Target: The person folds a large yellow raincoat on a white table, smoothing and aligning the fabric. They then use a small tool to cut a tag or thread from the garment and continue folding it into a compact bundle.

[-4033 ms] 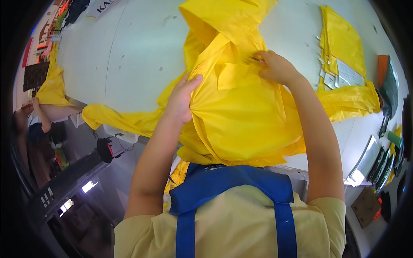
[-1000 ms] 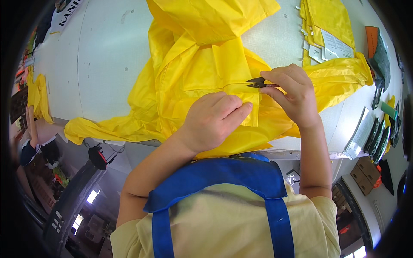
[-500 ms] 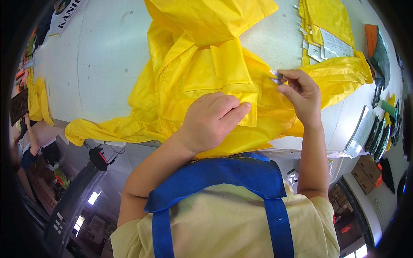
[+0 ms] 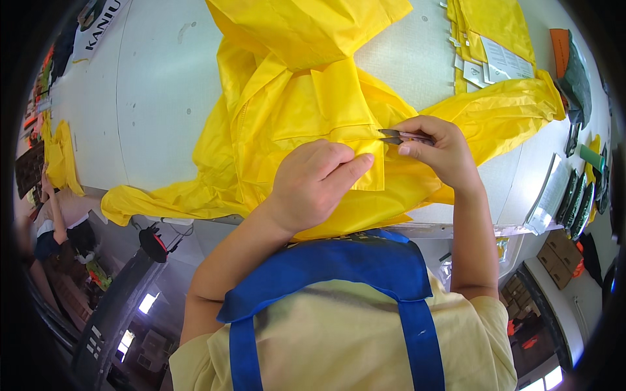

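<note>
A yellow raincoat [image 4: 287, 111] lies spread on the worktable, its sleeves reaching out to both sides. My left hand [image 4: 310, 179] is closed on the raincoat near a squared flap [image 4: 368, 171], thumb and forefinger pointing right; the fold under the fingers is partly hidden. In my right hand [image 4: 442, 153] is a pair of small thread snips [image 4: 393, 135], gripped between thumb and fingers. The blades point left, and their tips meet the flap's upper right edge at a seam. Whether the blades touch any thread is too small to tell.
Folded yellow garments with white tags and labels [image 4: 505, 62] are stacked at the far right. Dark green packed bundles [image 4: 574, 202] and a clear plastic sheet [image 4: 543, 195] lie at the right edge. Another person's arm [image 4: 57, 208] shows at far left, beside yellow fabric [image 4: 62, 156].
My right hand has moved left and slightly down, bringing the snips to the flap's edge, where the blades now show clearly. My left hand keeps its place on the raincoat.
</note>
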`<control>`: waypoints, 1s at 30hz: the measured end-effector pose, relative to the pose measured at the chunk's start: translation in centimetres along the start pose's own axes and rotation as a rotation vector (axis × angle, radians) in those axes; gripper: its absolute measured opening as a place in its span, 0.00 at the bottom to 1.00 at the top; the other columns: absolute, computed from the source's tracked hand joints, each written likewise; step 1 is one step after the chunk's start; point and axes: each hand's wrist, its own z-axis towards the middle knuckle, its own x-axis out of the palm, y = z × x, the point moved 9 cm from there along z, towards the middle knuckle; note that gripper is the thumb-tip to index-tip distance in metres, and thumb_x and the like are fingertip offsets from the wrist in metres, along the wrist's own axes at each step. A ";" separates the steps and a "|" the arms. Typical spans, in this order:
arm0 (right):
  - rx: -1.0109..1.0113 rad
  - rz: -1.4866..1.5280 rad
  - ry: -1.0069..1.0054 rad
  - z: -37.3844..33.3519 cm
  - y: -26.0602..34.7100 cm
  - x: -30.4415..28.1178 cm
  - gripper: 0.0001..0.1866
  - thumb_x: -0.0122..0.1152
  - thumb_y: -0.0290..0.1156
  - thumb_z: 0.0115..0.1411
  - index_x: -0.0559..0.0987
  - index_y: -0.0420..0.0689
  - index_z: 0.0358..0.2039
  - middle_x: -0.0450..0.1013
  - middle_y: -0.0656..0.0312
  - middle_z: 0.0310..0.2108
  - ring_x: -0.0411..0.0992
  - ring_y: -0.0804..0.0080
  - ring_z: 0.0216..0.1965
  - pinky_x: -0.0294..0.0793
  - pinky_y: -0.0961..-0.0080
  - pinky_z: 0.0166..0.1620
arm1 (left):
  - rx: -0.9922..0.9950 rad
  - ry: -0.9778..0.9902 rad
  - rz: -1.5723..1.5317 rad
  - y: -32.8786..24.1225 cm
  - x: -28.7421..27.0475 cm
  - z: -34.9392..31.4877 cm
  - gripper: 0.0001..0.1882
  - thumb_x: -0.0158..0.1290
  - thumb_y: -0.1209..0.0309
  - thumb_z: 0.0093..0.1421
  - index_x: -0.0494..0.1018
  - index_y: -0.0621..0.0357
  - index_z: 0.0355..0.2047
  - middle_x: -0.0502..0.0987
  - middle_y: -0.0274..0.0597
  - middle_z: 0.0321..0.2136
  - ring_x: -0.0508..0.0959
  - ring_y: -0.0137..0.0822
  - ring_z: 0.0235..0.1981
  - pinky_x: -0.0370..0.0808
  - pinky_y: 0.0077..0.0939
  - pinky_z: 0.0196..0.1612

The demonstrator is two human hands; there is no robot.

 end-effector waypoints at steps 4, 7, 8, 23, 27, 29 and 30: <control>0.007 -0.027 0.028 0.3 0.3 0.1 0.15 0.69 0.27 0.52 0.78 0.34 0.38 0.77 0.63 0.32 0.72 0.82 0.34 0.72 0.84 0.41 | 0.000 -0.006 -0.002 0.0 -0.1 0.0 0.18 0.55 0.82 0.43 0.80 0.58 0.37 0.69 0.38 0.26 0.71 0.36 0.24 0.68 0.26 0.24; -0.018 -0.055 0.008 0.2 0.9 0.1 0.14 0.69 0.26 0.51 0.79 0.34 0.38 0.76 0.63 0.31 0.72 0.82 0.33 0.72 0.84 0.40 | -0.001 0.003 -0.003 0.0 -0.1 0.1 0.18 0.55 0.82 0.43 0.80 0.58 0.37 0.69 0.38 0.26 0.71 0.35 0.23 0.68 0.26 0.24; -0.037 -0.082 0.002 0.2 1.1 0.1 0.14 0.69 0.26 0.51 0.79 0.34 0.37 0.76 0.63 0.30 0.72 0.81 0.33 0.72 0.84 0.40 | 0.005 0.007 0.007 0.0 -0.1 0.0 0.16 0.55 0.80 0.45 0.79 0.58 0.37 0.70 0.37 0.26 0.71 0.35 0.24 0.68 0.26 0.24; -0.066 0.062 -0.120 -0.2 0.4 -1.0 0.13 0.67 0.24 0.53 0.78 0.35 0.39 0.75 0.65 0.31 0.71 0.84 0.34 0.71 0.85 0.40 | 0.035 -0.011 0.023 -0.1 -0.4 0.1 0.11 0.56 0.75 0.50 0.79 0.59 0.36 0.70 0.35 0.26 0.72 0.33 0.23 0.69 0.26 0.24; -0.028 0.031 -0.075 -0.9 0.0 -0.4 0.14 0.68 0.24 0.52 0.77 0.34 0.38 0.75 0.65 0.31 0.71 0.83 0.33 0.71 0.85 0.40 | 0.029 -0.020 0.016 -0.1 -0.4 0.1 0.11 0.57 0.75 0.50 0.79 0.59 0.36 0.70 0.35 0.26 0.72 0.33 0.23 0.69 0.26 0.24; -0.028 0.031 -0.067 -0.9 0.1 -0.1 0.13 0.68 0.24 0.52 0.78 0.34 0.38 0.75 0.65 0.30 0.71 0.83 0.32 0.72 0.85 0.39 | 0.023 -0.016 0.007 -0.2 -0.3 0.1 0.13 0.56 0.78 0.48 0.79 0.59 0.36 0.70 0.36 0.25 0.72 0.34 0.23 0.69 0.26 0.23; -0.027 0.019 -0.060 -0.6 0.3 -0.1 0.13 0.68 0.25 0.52 0.78 0.34 0.37 0.75 0.65 0.30 0.70 0.84 0.32 0.72 0.85 0.39 | 0.017 -0.011 -0.001 -0.2 -0.3 0.1 0.15 0.56 0.80 0.45 0.80 0.59 0.36 0.70 0.37 0.25 0.71 0.35 0.23 0.68 0.26 0.23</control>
